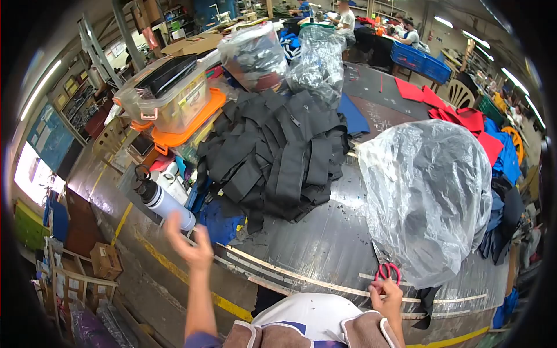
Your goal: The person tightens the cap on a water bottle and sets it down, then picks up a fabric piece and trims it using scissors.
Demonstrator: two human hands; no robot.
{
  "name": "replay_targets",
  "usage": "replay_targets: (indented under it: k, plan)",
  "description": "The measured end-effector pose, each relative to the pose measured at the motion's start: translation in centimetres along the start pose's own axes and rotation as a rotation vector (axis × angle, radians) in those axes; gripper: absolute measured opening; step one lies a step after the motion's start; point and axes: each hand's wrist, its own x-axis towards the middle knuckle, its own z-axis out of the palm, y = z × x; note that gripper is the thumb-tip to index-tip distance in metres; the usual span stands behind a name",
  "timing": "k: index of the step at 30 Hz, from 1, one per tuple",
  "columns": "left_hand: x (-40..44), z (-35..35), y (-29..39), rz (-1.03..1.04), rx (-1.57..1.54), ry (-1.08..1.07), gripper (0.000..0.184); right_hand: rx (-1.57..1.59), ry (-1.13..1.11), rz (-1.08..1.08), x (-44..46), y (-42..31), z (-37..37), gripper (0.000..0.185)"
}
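My left hand [190, 240] is raised at the table's left edge with its fingers apart and nothing in it, just below a pale water bottle [168, 204] with a black lid. My right hand [386, 293] is at the front edge of the table, fingers curled, touching or just below the red handles of a pair of scissors [385, 268]; whether it grips them is unclear. The scissors' blades point away, beside a clear plastic bag [426, 191]. A large heap of black fabric strips [278, 153] lies across the middle of the table [290, 243].
Clear bins with orange lids [174, 104] stand at the back left, near a filled plastic-wrapped bin [252, 55]. Red fabric pieces [409, 90] and a blue crate [420, 61] are at the back right. Several people work in the background. Measuring strips [325, 282] run along the front edge.
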Motion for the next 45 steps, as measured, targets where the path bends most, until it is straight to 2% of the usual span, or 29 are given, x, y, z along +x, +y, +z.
replay_targets:
  k: [1, 2, 3, 5, 7, 8, 11, 14, 17, 18, 19, 21, 22, 25, 26, 29, 31, 34, 36, 37, 38, 41, 45]
  plan:
    - [-2.7, 1.3, 2.4, -0.103, -0.299, -0.106, 0.057, -0.095, 0.022, -0.014, -1.4, 0.4, 0.3, 0.026]
    - [-4.4, 1.2, 5.0, -0.039, -0.233, -0.31, 0.053, -0.094, 0.022, -0.002, -2.3, 0.9, 0.8, 0.026]
    - [-7.0, 1.9, 7.0, -0.112, -0.326, -0.429, 0.051, -0.142, 0.074, -0.028, -2.9, 1.4, 1.5, 0.026]
    - [-11.3, 3.5, 10.3, -0.064, -0.415, -0.588, 0.048, -0.239, 0.182, -0.084, -3.5, 2.6, 2.7, 0.026]
    - [-14.0, 4.9, 12.5, -0.113, -0.496, -0.755, 0.047, -0.251, 0.173, -0.083, -3.8, 2.9, 3.0, 0.028]
    - [-14.1, 5.3, 12.5, -0.111, -0.496, -0.762, 0.047, -0.265, 0.171, -0.094, -3.5, 2.9, 3.0, 0.029]
    - [-14.5, 6.5, 12.6, 0.066, -0.297, -1.031, 0.047, -0.284, 0.194, -0.156, -2.0, 3.0, 2.6, 0.031]
    - [-14.3, 7.0, 12.5, 0.088, -0.233, -1.007, 0.045, -0.272, 0.23, -0.215, -2.7, 3.4, 2.9, 0.03]
    - [-13.6, 8.3, 12.5, 0.093, -0.184, -0.984, 0.043, -0.291, -0.073, -0.034, -4.2, 6.2, 3.4, 0.032]
    - [-13.5, 8.4, 12.6, 0.073, -0.168, -0.978, 0.042, -0.283, -0.089, -0.022, -4.3, 6.7, 3.3, 0.032]
    - [-13.5, 8.7, 12.6, 0.057, -0.152, -0.971, 0.041, -0.3, -0.2, 0.066, -4.2, 7.0, 3.2, 0.03]
    - [-13.5, 9.0, 12.4, 0.059, -0.138, -1.007, 0.042, -0.322, -0.41, 0.254, -4.0, 7.0, 3.5, 0.029]
    - [-13.6, 9.1, 12.4, 0.055, -0.134, -1.018, 0.042, -0.312, -0.415, 0.277, -3.4, 6.4, 3.3, 0.029]
    - [-14.0, 9.3, 12.5, 0.052, -0.12, -1.065, 0.043, -0.405, -0.765, 0.403, -0.4, 4.5, 2.5, 0.019]
    - [-14.0, 9.2, 12.5, 0.053, -0.1, -1.079, 0.044, -0.399, -0.769, 0.412, -0.9, 5.3, 2.6, 0.019]
    - [-13.7, 9.6, 12.7, 0.067, -0.059, -1.098, 0.044, -0.07, -0.659, 0.057, -4.1, 8.2, 3.3, 0.018]
    - [-13.8, 9.4, 12.7, 0.077, -0.021, -1.127, 0.045, -0.161, -0.718, 0.122, -3.6, 8.1, 2.7, 0.016]
    - [-13.7, 9.8, 12.7, 0.091, -0.007, -1.132, 0.045, -0.452, -0.892, 0.285, 7.3, -0.9, -0.3, 0.012]
    - [-13.9, 9.3, 12.7, 0.091, -0.004, -1.153, 0.044, -0.65, -1.017, 0.399, 11.3, -6.3, -5.0, 0.01]
    - [-13.9, 9.4, 12.7, 0.091, 0.0, -1.139, 0.045, -0.752, -1.077, 0.453, 17.5, -11.8, -8.2, 0.008]
    - [-14.0, 9.4, 12.6, 0.092, 0.001, -1.127, 0.046, -0.749, -1.091, 0.466, 13.1, -7.1, -5.5, 0.008]
    - [-14.3, 9.2, 12.5, 0.094, -0.008, -1.124, 0.046, -0.584, -0.906, 0.364, 3.1, 0.9, -1.0, 0.007]
    - [-13.9, 9.5, 12.7, 0.109, -0.042, -1.089, 0.044, -0.399, -0.571, 0.209, -3.4, 5.6, 2.5, 0.01]
